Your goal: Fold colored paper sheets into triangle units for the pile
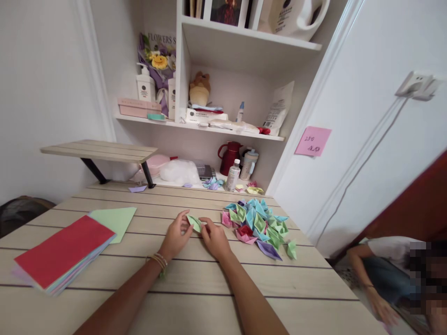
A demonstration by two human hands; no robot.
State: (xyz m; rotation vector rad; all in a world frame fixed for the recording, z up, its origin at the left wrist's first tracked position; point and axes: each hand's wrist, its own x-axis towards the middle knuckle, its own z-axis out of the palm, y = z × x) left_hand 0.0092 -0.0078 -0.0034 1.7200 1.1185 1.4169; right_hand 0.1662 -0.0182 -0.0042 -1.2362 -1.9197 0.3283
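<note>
A small light-green folded paper boat is held between my two hands over the middle of the table. My left hand pinches its left end between thumb and fingers. At its right end, the fingers of my right hand are closed on it. Just right of my hands lies a heap of folded paper boats in blue, green, pink, red and purple. To the left, a stack of coloured paper sheets has a red sheet on top, with a light-green sheet partly under it.
A raised wooden shelf on black legs stands at the table's back left. At the back are a clear bottle, a red jug and more folded paper. Another person sits low at the right.
</note>
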